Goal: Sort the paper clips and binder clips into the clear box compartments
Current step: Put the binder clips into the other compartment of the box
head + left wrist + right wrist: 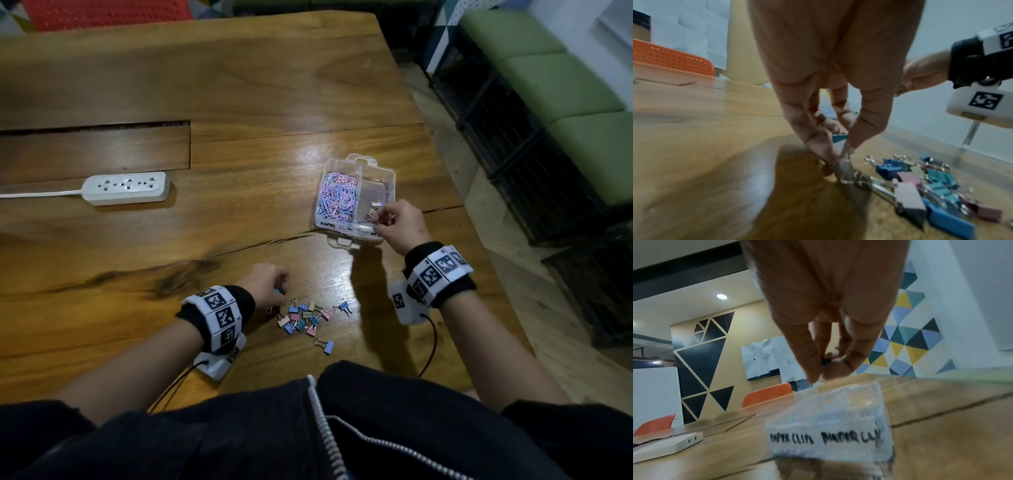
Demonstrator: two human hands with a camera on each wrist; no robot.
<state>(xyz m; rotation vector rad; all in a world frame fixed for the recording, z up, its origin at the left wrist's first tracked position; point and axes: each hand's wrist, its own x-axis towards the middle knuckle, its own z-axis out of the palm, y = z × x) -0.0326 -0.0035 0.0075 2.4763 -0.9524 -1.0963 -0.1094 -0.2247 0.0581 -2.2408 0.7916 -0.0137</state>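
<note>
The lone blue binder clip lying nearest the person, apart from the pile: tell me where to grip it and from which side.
Pinch the lone blue binder clip across its blue folded metal body, coming from straight above. It lies flat on the wooden table with bare wood all round, and its wire handles point left toward the pile of pastel binder clips. The body is probably a steadier hold than the thin loops.
</note>
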